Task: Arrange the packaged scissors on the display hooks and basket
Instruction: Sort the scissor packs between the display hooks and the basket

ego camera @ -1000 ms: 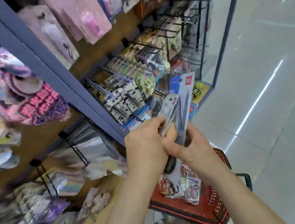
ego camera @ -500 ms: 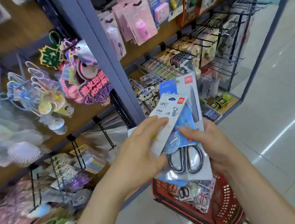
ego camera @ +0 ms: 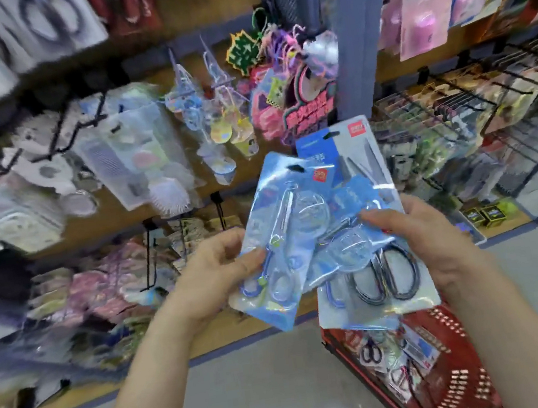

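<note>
My left hand (ego camera: 217, 273) pinches a light-blue blister pack of small blue-handled scissors (ego camera: 282, 233), tilted to the right. My right hand (ego camera: 428, 243) grips a stack of packs, with a grey-and-blue pack of black-handled scissors (ego camera: 385, 256) behind and another clear blue pack lying across its front. Both are held chest-high in front of the shelving. Below them stands a red plastic basket (ego camera: 458, 381) holding several more packaged scissors (ego camera: 382, 354). Black display hooks (ego camera: 150, 251) stick out of the wooden back panel to the left.
Hanging combs, brushes and keychains (ego camera: 138, 167) crowd the left bay, blurred. A blue-grey upright post (ego camera: 357, 29) splits the bays. Wire racks of small goods (ego camera: 476, 112) fill the right bay. Grey floor tiles (ego camera: 259, 392) lie beneath my arms.
The view has swung left along the shelving. My hands have separated the packs: the left one now holds a single blue pack apart from the right hand's stack.
</note>
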`<action>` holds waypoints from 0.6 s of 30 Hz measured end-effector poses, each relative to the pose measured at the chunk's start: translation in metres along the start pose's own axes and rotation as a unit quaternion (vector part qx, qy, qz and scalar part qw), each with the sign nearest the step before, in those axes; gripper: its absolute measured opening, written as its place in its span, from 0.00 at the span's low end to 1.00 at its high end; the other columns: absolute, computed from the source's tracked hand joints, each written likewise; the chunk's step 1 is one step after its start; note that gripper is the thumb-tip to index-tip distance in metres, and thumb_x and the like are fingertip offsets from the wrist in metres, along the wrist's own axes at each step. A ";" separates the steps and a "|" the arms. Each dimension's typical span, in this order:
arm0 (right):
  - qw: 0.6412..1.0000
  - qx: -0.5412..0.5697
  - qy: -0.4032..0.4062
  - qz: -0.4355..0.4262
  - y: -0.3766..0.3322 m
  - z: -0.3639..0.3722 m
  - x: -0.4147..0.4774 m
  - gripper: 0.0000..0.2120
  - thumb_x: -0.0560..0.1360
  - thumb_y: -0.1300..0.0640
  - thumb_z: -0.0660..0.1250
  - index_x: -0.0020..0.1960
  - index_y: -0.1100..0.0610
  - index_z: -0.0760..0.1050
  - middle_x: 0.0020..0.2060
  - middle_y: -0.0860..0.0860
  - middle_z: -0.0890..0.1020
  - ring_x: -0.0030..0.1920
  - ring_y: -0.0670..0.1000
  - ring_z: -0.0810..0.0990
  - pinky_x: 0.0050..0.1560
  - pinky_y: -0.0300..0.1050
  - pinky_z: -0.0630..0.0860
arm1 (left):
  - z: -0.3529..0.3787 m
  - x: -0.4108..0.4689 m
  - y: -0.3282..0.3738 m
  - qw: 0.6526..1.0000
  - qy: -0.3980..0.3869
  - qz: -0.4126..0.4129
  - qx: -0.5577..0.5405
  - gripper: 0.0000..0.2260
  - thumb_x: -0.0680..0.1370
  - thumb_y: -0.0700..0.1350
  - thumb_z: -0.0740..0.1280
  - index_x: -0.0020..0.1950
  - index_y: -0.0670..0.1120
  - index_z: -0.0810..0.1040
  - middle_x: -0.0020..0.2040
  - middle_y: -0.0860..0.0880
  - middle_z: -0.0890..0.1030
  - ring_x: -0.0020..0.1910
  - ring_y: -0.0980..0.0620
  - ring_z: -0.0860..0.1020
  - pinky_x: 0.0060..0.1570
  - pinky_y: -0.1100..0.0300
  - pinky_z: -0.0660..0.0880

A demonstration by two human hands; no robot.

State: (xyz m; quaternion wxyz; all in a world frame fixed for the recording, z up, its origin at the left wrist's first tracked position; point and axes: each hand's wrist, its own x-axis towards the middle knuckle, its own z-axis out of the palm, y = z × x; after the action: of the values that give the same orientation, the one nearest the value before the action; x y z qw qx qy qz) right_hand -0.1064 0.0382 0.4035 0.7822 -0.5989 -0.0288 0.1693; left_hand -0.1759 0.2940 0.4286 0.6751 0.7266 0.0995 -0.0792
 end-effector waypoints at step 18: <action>0.993 -0.070 -0.083 -0.041 0.040 0.286 -0.009 0.02 0.76 0.62 0.70 0.45 0.56 0.80 0.34 0.45 0.85 0.34 0.42 0.81 0.36 0.35 0.76 | -0.161 -0.136 -0.033 0.889 0.383 0.077 -0.239 0.12 0.70 0.45 0.70 0.49 0.40 0.83 0.46 0.42 0.86 0.42 0.46 0.83 0.48 0.47 0.80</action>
State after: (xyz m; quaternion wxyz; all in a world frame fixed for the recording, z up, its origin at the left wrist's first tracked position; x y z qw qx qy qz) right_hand -0.1951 0.3091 0.4478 0.7393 -0.6347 -0.1299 0.1836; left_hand -0.3193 0.4519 0.4432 0.7420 0.5226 0.3095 0.2837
